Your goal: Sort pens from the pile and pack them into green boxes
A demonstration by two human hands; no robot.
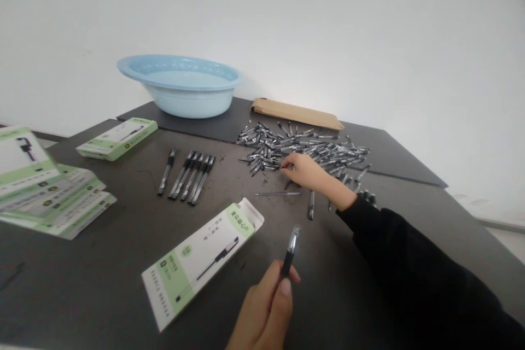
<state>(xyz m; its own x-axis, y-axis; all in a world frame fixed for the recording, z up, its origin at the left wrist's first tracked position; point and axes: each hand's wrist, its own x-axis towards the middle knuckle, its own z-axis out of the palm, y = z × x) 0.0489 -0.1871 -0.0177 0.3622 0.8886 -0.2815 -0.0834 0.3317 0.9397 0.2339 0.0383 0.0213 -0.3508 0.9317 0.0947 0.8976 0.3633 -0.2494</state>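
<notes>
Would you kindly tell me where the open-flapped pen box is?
In the head view, the open-flapped pen box lies left of centre on the table, between the row of pens and the left hand.

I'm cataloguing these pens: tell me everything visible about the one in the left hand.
The pen is slim, with a clear-looking, shiny, plastic-like upper end and a black section below. It leans slightly right, upper end pointing away from the person, above the dark tabletop. The left hand holds it, hiding its lower part.

Our pen [293,240] looks like glossy plastic, our sleeve [410,262] matt cloth. We see a smooth plastic basin [188,103] and matt tabletop [110,257].
</notes>
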